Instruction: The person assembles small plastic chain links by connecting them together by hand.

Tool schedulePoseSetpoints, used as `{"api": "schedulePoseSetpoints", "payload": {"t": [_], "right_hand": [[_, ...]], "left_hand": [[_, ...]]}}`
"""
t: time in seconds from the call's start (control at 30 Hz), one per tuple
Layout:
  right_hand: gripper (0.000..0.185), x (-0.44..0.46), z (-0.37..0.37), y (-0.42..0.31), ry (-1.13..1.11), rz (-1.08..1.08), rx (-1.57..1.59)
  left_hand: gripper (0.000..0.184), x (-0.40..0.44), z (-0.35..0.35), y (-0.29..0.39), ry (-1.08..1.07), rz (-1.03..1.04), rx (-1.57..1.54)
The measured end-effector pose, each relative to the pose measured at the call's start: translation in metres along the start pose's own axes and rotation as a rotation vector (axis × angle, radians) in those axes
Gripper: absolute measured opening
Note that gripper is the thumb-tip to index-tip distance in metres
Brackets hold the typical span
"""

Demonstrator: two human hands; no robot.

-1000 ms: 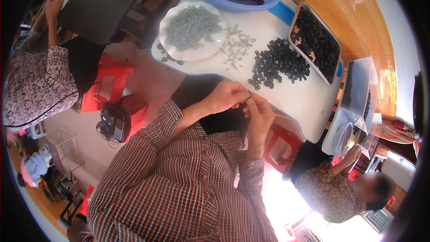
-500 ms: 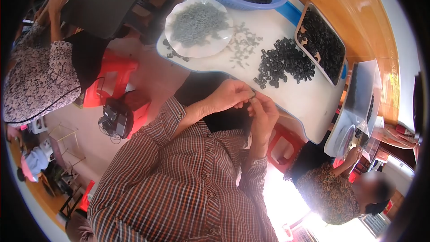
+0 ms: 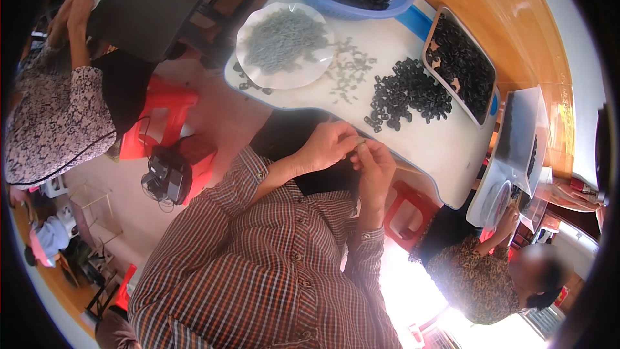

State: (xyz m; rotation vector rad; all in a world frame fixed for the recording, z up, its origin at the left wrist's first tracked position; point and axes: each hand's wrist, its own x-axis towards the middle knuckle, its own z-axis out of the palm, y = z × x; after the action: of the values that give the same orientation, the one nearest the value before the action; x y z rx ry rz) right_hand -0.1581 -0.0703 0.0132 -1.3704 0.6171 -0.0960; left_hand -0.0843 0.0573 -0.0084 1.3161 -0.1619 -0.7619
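Beside the white table (image 3: pixel 445 161), our left hand (image 3: pixel 328 145) and right hand (image 3: pixel 375 163) meet, both seemingly pinched on a tiny piece (image 3: pixel 359 143) between them, mostly hidden. We judge this step fine finger work; the next move calls for steadiness.

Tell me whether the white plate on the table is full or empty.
Far from empty: a heap of small grey pieces covers most of the white plate, leaving mainly its wavy rim bare.
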Motion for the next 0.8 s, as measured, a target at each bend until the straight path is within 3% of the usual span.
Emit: {"api": "schedulePoseSetpoints", "payload": {"t": [0.5,0.7,0.77,0.8], "right_hand": [[0.013,0.01,-0.01,-0.001,0.083,-0.01,-0.054],[0.013,0.013,-0.017,-0.002,0.15,-0.011,-0.094],[0.012,0.015,-0.022,0.0,0.165,-0.033,-0.102],[0.012,0.016,-0.024,0.002,0.166,-0.035,-0.091]], "left_hand": [[0.015,0.005,-0.002,-0.005,0.084,0.269,0.37],[0.011,0.002,-0.011,-0.007,0.198,0.479,0.613],[0.011,0.002,-0.022,-0.002,0.361,0.648,0.782],[0.011,0.0,-0.026,0.003,0.408,0.609,0.851]]}}
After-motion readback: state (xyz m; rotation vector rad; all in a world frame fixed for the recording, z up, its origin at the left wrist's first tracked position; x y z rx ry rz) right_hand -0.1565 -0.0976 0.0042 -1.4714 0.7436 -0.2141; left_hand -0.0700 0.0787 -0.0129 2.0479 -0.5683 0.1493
